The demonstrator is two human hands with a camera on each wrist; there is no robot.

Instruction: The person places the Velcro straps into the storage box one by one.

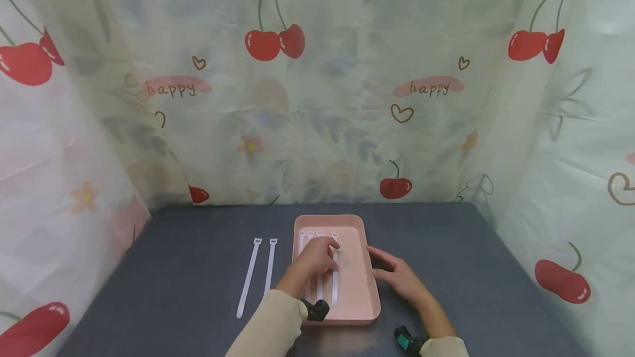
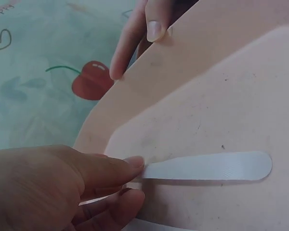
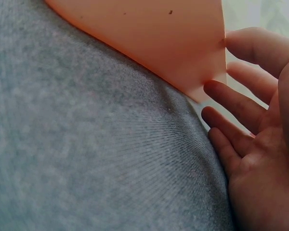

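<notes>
My left hand (image 1: 313, 258) is over the pink tray (image 1: 354, 280) and pinches a white cable strap (image 2: 212, 166) between thumb and fingers. The strap lies lengthwise along the tray's floor, its rounded tail pointing toward me and its slotted head at the far end. Several more white straps (image 1: 319, 291) lie side by side left of it, partly hidden under the left hand. Against the tray's right outer wall rest the fingertips of my right hand (image 1: 399, 277), its fingers loosely extended and the thumb at the rim.
Two more white straps, a longer-looking one (image 1: 248, 280) and another (image 1: 270, 263) partly behind the left sleeve, lie on the dark table (image 1: 188, 280) left of the tray. A cherry-print curtain (image 1: 327, 142) surrounds the table at the back and both sides.
</notes>
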